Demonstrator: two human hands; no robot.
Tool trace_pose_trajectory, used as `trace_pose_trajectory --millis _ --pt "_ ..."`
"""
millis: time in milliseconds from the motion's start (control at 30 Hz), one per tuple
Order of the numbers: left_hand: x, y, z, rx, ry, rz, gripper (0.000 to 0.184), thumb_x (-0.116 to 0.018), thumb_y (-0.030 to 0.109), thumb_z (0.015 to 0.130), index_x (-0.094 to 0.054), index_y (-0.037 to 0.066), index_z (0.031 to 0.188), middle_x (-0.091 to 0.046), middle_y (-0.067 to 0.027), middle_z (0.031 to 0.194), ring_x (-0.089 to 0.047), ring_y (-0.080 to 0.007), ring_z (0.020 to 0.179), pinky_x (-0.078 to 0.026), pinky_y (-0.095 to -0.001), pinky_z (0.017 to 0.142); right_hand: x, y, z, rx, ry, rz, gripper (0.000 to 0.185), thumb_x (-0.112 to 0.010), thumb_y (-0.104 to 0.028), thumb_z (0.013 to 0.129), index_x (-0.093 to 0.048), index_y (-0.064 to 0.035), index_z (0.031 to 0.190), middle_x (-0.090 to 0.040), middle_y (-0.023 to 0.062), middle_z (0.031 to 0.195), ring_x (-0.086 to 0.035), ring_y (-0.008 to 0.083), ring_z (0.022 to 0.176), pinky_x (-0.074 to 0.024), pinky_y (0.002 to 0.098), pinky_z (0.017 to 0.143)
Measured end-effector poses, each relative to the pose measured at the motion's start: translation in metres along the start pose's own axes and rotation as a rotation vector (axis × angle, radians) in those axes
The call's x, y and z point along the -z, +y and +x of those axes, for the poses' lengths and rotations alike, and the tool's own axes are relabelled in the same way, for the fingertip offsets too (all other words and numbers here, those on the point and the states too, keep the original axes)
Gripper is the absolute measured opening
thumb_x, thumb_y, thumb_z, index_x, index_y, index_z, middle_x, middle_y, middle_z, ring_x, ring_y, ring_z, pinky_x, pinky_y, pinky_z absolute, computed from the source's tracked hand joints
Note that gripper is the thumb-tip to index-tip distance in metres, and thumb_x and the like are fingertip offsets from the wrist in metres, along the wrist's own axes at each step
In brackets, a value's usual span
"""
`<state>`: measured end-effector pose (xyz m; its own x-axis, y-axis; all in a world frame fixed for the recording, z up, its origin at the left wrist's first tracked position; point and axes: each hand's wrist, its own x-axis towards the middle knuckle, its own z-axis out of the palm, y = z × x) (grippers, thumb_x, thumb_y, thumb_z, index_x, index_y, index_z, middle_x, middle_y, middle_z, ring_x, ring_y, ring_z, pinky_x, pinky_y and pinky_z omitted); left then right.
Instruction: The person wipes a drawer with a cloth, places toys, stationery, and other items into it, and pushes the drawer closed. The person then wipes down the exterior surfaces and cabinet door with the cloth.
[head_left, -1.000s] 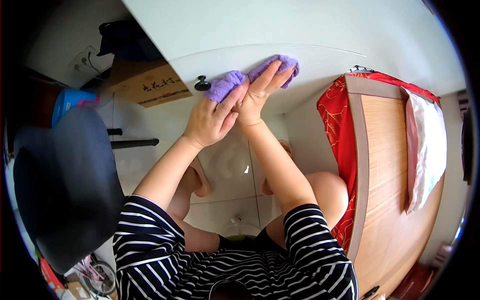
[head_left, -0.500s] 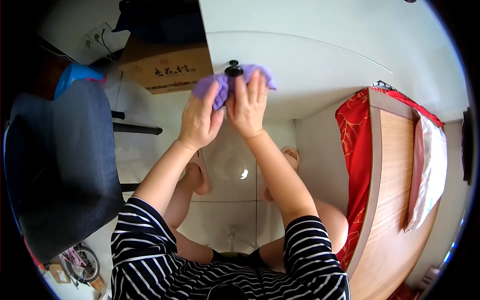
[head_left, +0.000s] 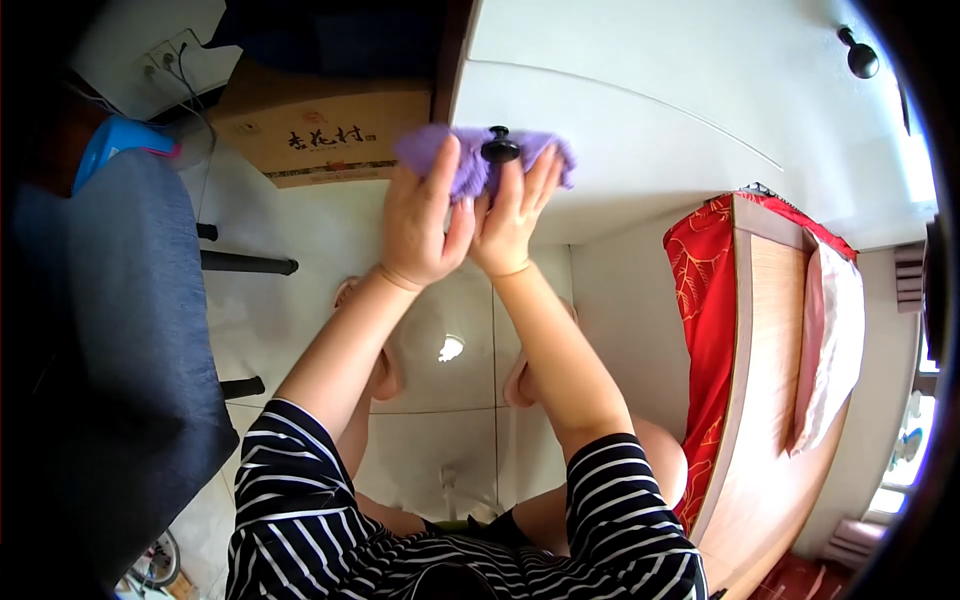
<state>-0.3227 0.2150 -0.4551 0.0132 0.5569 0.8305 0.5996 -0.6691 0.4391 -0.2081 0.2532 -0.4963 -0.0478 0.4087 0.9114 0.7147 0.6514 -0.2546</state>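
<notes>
Beneath the black knob (head_left: 501, 147), our left hand (head_left: 507, 222) and right hand (head_left: 425, 222) press one purple cloth (head_left: 468, 176), fingers extended; their palms are hidden. Left of the knob, one carton (head_left: 325, 130) reads "杏花村", its smaller print illegible. Far right, a second knob (head_left: 861, 60) shows.

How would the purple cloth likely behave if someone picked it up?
The purple cloth looks floppy, since it bunches around the black knob. It is probably light and unlikely to roll, given its thin, crumpled folds.
</notes>
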Motion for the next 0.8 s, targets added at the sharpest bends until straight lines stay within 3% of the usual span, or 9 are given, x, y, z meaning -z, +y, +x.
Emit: trace_pose_trajectory --millis 67,200,333,400,433,467,600,733,800 --pt "-0.007 0.0 -0.022 0.038 -0.069 0.026 0.053 -0.052 0.007 0.084 -0.04 -0.006 0.133 -0.048 -0.0263 0.125 -0.048 -0.0428 0.112 -0.038 -0.0461 0.098 -0.001 -0.002 -0.029 -0.074 -0.108 0.05 0.052 -0.056 -0.016 0.079 -0.048 -0.0026 0.129 -0.033 0.0263 0.141 -0.032 0.0475 0.125 -0.0247 0.0567 0.103" --pt "-0.005 -0.007 -0.036 0.016 -0.105 0.081 0.056 -0.05 0.006 0.085 -0.032 -0.008 0.136 -0.047 -0.0279 0.125 -0.048 -0.0432 0.113 -0.037 -0.0459 0.098 0.015 0.001 -0.03 -0.04 -0.226 -0.016 0.051 -0.055 -0.009 0.078 -0.05 -0.0023 0.128 -0.035 0.026 0.14 -0.036 0.0468 0.123 -0.029 0.0552 0.102" --pt "0.006 0.012 -0.005 0.117 -0.008 0.052 0.064 -0.048 0.004 0.087 -0.018 -0.007 0.142 -0.049 -0.0236 0.123 -0.052 -0.032 0.11 -0.039 -0.0394 0.097 0.028 -0.006 0.021 -0.04 -0.03 0.047 0.048 -0.05 0.001 0.077 -0.054 -0.0028 0.124 -0.035 0.024 0.141 -0.035 0.045 0.124 -0.0292 0.0514 0.104" --pt "0.005 0.024 0.022 0.285 0.124 -0.54 0.067 -0.045 0.0 0.088 -0.01 -0.002 0.145 -0.053 -0.0188 0.119 -0.054 -0.0238 0.105 -0.04 -0.033 0.095 0.044 -0.009 0.058 0.038 0.017 0.024 0.047 -0.046 0.007 0.074 -0.059 -0.0032 0.118 -0.04 0.0204 0.137 -0.037 0.0409 0.122 -0.0313 0.0473 0.103" --pt "0.012 0.029 0.035 0.251 0.108 -0.469 0.069 -0.035 -0.012 0.081 -0.011 -0.003 0.145 -0.056 -0.0164 0.108 -0.059 -0.0203 0.094 -0.047 -0.03 0.087 0.047 -0.009 0.072 0.077 0.066 0.055 0.046 -0.045 0.009 0.07 -0.064 -0.0039 0.11 -0.045 0.0169 0.132 -0.039 0.0358 0.116 -0.0339 0.0433 0.1" --pt "0.013 0.029 0.04 0.287 0.122 -0.551 0.07 -0.036 -0.013 0.08 -0.014 -0.002 0.145 -0.058 -0.0147 0.103 -0.059 -0.0195 0.093 -0.046 -0.0296 0.087 0.051 -0.014 0.084 0.073 0.072 0.041 0.042 -0.049 0.007 0.067 -0.067 -0.0063 0.103 -0.051 0.0133 0.121 -0.044 0.0316 0.108 -0.0376 0.0393 0.094" --pt "0.014 0.022 0.034 0.288 0.083 -0.442 0.066 -0.036 -0.012 0.08 -0.023 -0.001 0.143 -0.056 -0.0149 0.109 -0.059 -0.0197 0.091 -0.046 -0.0293 0.085 0.049 -0.021 0.105 0.275 -0.053 0.116 0.034 -0.057 -0.002 0.06 -0.069 -0.01 0.092 -0.057 0.0064 0.106 -0.05 0.0268 0.094 -0.0413 0.0358 0.083" --pt "0.01 0.021 0.026 0.276 0.078 -0.256 0.062 -0.036 -0.012 0.081 -0.028 -0.001 0.142 -0.054 -0.0154 0.115 -0.059 -0.0215 0.09 -0.046 -0.0296 0.085 0.048 -0.017 0.086 0.118 0.022 0.117 0.035 -0.055 0.001 0.062 -0.068 -0.009 0.093 -0.056 0.009 0.097 -0.051 0.0275 0.083 -0.0433 0.0362 0.074" --pt "0.008 0.025 0.024 0.311 0.097 -0.377 0.063 -0.036 -0.01 0.082 -0.024 -0.001 0.143 -0.057 -0.0168 0.113 -0.059 -0.023 0.093 -0.045 -0.0299 0.087 0.045 -0.021 0.078 -0.037 0.081 0.174 0.033 -0.051 0.005 0.062 -0.066 -0.0062 0.089 -0.057 0.0114 0.093 -0.051 0.0284 0.08 -0.0428 0.0365 0.073"
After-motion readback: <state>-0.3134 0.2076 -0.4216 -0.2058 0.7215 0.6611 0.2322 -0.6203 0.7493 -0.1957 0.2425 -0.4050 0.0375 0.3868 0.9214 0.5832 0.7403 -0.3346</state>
